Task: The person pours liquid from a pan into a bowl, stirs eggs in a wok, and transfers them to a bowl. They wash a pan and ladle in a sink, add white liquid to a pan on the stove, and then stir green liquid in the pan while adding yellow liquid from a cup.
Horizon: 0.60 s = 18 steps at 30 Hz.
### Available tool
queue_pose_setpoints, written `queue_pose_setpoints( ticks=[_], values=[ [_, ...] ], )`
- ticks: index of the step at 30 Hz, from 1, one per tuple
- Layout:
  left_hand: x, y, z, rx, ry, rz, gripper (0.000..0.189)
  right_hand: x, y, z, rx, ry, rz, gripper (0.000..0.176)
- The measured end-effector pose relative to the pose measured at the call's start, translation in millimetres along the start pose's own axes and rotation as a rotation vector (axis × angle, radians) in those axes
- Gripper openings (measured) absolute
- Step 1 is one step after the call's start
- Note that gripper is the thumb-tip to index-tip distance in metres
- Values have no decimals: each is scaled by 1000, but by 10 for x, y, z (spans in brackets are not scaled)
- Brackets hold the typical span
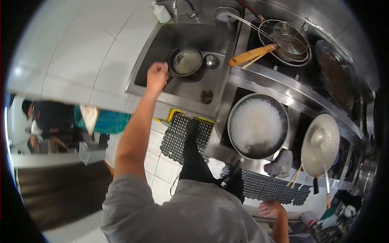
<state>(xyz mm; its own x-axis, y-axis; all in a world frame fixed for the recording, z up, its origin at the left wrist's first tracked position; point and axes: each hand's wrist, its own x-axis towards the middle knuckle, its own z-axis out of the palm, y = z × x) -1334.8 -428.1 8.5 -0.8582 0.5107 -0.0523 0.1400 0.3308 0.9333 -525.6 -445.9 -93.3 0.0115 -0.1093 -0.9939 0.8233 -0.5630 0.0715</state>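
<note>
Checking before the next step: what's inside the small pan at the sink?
The small pan holds what looks like pale, cloudy liquid, darker at left. The bottom beneath the cloudiness is covered and can't be seen.

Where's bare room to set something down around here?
Free: the stainless-steel sink floor between the small black frying pan and a black petal-edged spot; a narrow bare steel strip between sink and stove. The left hand crowds the sink's front-left, beside the pan's handle. Crowded: the stove, with a large round dark pan and a wooden-handled wire strainer across another pan.
</note>
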Motion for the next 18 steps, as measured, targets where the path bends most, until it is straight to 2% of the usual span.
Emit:
queue_pose_setpoints(
  ticks=[1,3,4,5,7,9,11,13,15,17,18],
  values=[
    [697,-13,18,66,-61,-2,26,19,66,213,81,73,30,38],
    [2215,-294,139,304,-124,283,37,170,474,675,338,358,82,33],
    [2731,-274,245,340,-185,408,41,161,612,986,435,460,124,32],
    [3149,-257,350,368,-243,529,47,106,663,1376,505,476,175,32],
    [3924,-288,591,423,-376,527,50,-85,651,2220,587,424,242,31],
    [4224,-253,714,559,-502,585,56,-264,524,2978,616,333,246,31],
    [4145,-24,844,754,-637,728,65,-402,324,3619,642,263,216,30],
    [4263,-91,890,759,-698,1248,77,-572,77,4143,675,233,180,30],
    [4174,57,775,986,-766,1277,75,-641,-281,4456,712,245,144,30],
    [4210,-236,587,714,-499,1173,59,-764,-892,4585,805,310,92,31],
    [4116,-588,486,737,-287,1033,50,-796,-1157,4629,869,364,60,32]
  ],
)
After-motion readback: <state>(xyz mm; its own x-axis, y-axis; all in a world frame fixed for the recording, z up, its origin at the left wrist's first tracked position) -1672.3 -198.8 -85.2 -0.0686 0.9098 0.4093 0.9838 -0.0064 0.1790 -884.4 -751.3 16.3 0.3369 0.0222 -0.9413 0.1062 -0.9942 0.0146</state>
